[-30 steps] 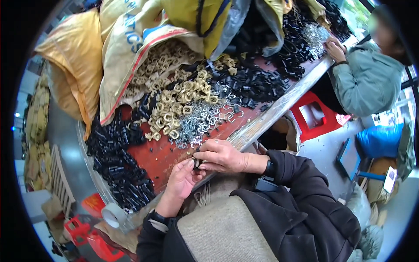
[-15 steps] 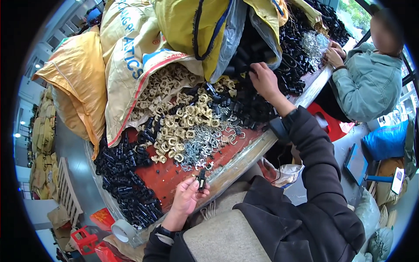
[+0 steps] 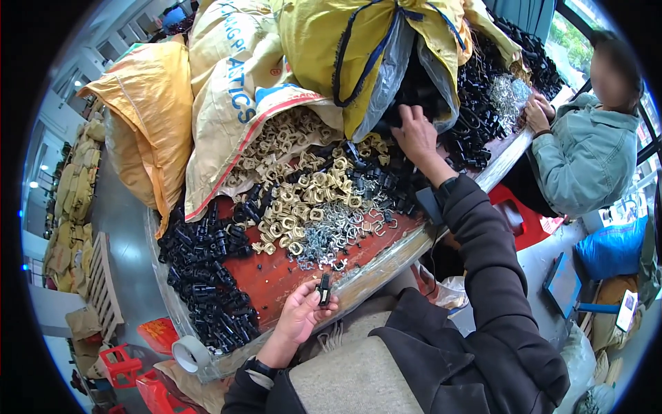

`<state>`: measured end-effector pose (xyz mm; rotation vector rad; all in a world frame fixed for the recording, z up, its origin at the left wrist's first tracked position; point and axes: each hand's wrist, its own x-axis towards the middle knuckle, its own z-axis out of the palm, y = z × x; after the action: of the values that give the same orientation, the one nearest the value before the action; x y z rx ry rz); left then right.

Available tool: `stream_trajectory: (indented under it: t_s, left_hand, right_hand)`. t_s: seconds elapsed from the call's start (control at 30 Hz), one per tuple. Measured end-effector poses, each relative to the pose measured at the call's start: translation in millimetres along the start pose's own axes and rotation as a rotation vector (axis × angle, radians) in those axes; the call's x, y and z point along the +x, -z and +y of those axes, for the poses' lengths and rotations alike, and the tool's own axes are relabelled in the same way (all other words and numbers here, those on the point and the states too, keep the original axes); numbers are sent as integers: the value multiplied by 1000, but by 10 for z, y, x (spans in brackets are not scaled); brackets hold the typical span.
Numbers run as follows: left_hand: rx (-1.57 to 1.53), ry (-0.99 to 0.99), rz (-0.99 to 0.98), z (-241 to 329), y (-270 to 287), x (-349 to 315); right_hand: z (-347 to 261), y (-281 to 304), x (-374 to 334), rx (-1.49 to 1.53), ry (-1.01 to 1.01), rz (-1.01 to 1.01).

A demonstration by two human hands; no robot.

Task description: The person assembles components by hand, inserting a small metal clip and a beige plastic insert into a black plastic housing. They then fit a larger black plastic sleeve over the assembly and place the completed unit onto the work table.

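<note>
The left hand pinches a black clip near the table edge; the right hand, fingers spread, digs into far black parts; best grab one cleanly.

Yellow and cream sacks behind table.

Left hand: low in the frame at about 7 o'clock, palm turned up, fingers curled and pinched closed near the thumb; wrist banded, dark sleeve below. Right hand: extended far forward toward 12 o'clock, arm nearly straight, back of hand up, fingers spread downward; grip state hidden. Dark sleeve, band at wrist.
</note>
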<state>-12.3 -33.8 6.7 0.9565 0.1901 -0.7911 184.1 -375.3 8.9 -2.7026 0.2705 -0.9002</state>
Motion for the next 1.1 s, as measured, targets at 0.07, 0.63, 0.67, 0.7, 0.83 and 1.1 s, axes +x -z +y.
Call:
stream_trajectory:
  t_s: [0.07,0.63,0.67,0.7,0.83,1.1]
  left_hand:
    - [-14,13,1,-24,-29,-38]
    - [-19,-58,-17,-3,-42,-114]
    - [-69,-55,16,18,-55,-122]
    - [0,-42,-7,37,-72,-129]
    - [84,-43,-52,-4,53,-112]
    - [105,-20,-1,6,125,-64]
  right_hand:
    - [60,-70,-33,29,58,-3]
    - [-808,936,-1548,1275,-104,-815]
    - [-933,962,-1606,1308,-41,-844]
    - [-1042,988,-1656,1347,22,-872]
    - [-1071,908,-1709,1286,163,-1014]
    - [-1184,807,-1718,1100,271,-1100]
